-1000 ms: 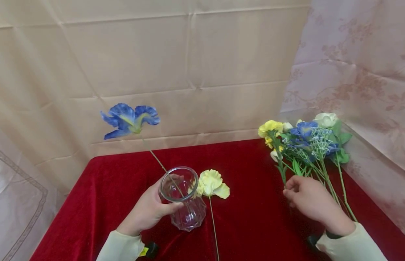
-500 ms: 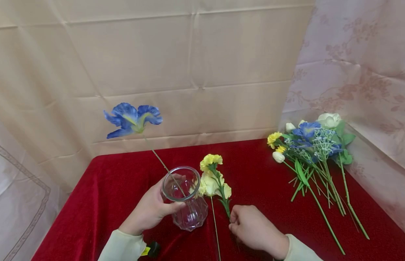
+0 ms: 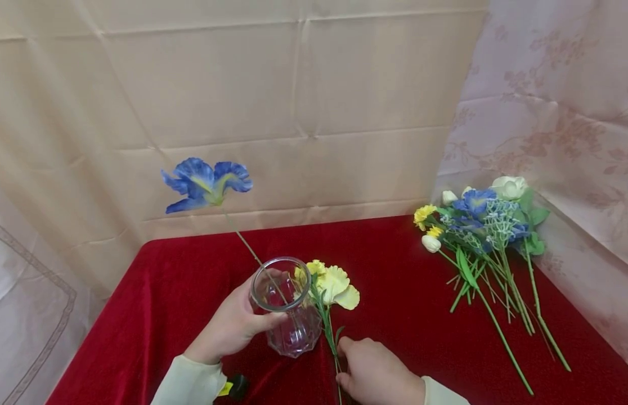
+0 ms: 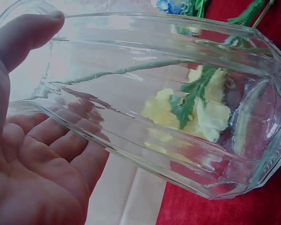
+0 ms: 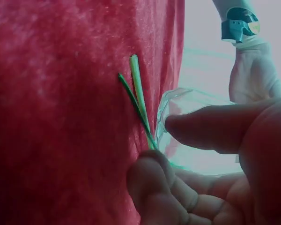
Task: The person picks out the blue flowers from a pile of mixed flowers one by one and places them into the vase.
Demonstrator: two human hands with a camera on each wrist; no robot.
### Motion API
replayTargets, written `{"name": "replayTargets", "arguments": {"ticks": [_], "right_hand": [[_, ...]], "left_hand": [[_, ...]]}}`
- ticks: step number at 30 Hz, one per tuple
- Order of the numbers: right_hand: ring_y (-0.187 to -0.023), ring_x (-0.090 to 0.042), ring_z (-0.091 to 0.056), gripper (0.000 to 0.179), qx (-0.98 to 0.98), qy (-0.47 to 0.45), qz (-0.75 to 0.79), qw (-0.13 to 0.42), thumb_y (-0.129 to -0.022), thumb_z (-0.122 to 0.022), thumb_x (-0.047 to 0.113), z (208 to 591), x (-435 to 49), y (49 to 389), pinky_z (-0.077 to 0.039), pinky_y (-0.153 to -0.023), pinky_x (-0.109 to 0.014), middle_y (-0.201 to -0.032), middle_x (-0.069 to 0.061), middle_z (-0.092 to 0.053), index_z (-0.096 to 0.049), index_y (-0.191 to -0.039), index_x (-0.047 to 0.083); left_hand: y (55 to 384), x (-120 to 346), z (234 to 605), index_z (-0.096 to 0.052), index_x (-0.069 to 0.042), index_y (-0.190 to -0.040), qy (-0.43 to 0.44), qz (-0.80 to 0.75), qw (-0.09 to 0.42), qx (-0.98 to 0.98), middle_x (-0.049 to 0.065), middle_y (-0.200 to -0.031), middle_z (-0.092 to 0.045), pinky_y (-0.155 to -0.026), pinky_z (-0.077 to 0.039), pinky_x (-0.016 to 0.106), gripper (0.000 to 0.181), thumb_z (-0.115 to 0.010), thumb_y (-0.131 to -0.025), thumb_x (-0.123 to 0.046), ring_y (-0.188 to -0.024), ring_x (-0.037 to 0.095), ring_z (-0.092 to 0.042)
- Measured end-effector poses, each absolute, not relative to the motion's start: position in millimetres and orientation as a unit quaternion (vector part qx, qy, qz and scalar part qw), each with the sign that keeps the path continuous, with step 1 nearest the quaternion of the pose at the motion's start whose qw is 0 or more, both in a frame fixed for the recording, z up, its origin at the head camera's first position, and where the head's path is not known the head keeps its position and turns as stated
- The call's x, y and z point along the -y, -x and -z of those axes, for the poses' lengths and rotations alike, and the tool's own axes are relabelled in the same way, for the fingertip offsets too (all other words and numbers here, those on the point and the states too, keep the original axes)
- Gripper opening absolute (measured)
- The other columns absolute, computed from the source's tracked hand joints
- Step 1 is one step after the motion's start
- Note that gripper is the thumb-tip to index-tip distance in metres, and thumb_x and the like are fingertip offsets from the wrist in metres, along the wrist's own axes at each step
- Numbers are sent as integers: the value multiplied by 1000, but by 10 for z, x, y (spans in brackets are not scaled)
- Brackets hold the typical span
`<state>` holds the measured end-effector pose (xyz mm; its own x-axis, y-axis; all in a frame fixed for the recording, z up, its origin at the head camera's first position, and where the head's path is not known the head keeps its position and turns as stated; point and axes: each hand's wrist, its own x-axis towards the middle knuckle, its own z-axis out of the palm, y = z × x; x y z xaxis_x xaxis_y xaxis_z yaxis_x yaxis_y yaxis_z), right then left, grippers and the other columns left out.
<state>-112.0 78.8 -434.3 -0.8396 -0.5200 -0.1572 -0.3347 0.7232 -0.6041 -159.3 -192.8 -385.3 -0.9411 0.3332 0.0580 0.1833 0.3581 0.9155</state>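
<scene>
Left grip [image 3: 234, 323] clamped round vase [image 3: 295, 340] — right grip [image 3: 378, 368] at stems [image 3: 331, 344], hold unclear — cloth [image 3: 412, 298] stretching wide to bouquet [image 3: 491, 225]

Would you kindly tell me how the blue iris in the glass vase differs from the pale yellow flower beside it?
The blue iris has blue petals with yellow streaks; the pale yellow flower has pale yellow ones. The blue iris's stem slants inside the glass vase, whereas the pale yellow flower's stem runs outside it. Both have broad, ruffled petals and a long, thin stem.
</scene>
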Motion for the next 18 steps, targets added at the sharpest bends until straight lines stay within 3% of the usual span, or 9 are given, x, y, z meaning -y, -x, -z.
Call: {"name": "replayTargets", "arguments": {"ticks": [7,13,18], "right_hand": [[-71,-8,-59,36,-928,266,230,124,-84,-76,25,4346,-790,1138,-53,-66,-34,-83,7,-63,-64,-115,11],[-68,-6,-56,32,-924,276,239,112,-85,-72,18,4354,-835,1148,-51,-63,-31,-81,9,-63,-66,-115,12],[-74,-17,-63,32,-945,239,218,40,-85,-73,16,4252,-1040,1199,-53,-68,-40,-77,7,-64,-67,-115,8]], "left_hand": [[1598,1947,3850,-53,-22,-137,-156,-541,70,-824,4,-134,-60,-102,-42,46,67,-87,-79,-23,-123,19,-55],[1605,1950,3852,-53,-24,-136,-152,-544,77,-822,4,-135,-59,-101,-42,47,66,-86,-80,-24,-122,19,-56],[1613,1949,3858,-52,-24,-137,-155,-542,74,-823,3,-136,-59,-102,-42,47,67,-86,-80,-25,-123,18,-55]]}}
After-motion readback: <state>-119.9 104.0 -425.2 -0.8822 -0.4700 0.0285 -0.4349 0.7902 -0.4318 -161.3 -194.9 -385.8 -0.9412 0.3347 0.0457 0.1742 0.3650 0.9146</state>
